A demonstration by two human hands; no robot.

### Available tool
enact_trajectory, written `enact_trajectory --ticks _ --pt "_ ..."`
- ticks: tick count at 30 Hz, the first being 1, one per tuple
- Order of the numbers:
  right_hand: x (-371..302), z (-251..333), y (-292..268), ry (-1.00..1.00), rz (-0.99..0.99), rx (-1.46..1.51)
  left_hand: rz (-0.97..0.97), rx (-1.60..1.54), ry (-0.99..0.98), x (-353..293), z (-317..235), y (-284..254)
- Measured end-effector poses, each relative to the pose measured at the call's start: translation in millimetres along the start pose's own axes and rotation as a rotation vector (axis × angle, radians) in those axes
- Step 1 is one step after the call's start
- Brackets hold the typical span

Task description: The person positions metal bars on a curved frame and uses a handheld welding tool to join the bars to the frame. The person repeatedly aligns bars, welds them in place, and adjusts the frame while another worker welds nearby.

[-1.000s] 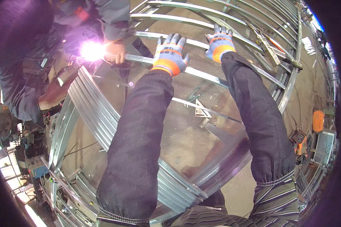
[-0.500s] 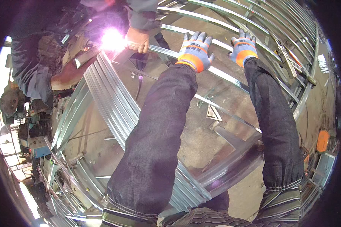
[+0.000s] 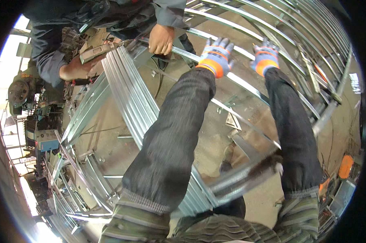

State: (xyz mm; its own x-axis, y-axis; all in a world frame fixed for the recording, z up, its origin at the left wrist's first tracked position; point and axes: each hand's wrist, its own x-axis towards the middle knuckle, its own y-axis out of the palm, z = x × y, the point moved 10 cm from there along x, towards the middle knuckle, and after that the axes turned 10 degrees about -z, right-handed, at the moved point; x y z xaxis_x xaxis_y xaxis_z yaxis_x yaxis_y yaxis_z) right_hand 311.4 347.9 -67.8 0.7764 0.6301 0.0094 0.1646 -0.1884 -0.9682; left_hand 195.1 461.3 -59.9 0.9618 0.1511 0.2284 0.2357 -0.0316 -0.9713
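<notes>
Left-edge glare, dark rim, slight blur

A blue-and-grey box (image 3: 47, 141) stands at left; far right, an orange object (image 3: 346, 167), perhaps a case.

My gloved left hand (image 3: 216, 57) and right hand (image 3: 266, 57) lie over metal bars (image 3: 244, 84); parallel metal profiles (image 3: 132, 89) and a co-worker's hand (image 3: 161, 39) are positioned left.

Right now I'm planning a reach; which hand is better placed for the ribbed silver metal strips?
Probably the left: the grey-and-orange gloved left hand is nearer the ribbed silver metal strips; the matching gloved right hand lies farther off, to its right.
</notes>
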Motion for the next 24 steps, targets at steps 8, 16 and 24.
enact_trajectory --ticks 8,16,24 --pt "-84 -38 -63 -0.124 -0.309 0.764 -0.300 -0.509 -0.052 -135 -75 -107" --pt "-307 -164 -70 0.197 -0.446 1.143 0.270 -0.746 -0.296 -290 -187 -65" --pt "-417 -203 -58 0.398 -0.239 0.923 0.492 -0.777 -0.301 -252 -244 -5"
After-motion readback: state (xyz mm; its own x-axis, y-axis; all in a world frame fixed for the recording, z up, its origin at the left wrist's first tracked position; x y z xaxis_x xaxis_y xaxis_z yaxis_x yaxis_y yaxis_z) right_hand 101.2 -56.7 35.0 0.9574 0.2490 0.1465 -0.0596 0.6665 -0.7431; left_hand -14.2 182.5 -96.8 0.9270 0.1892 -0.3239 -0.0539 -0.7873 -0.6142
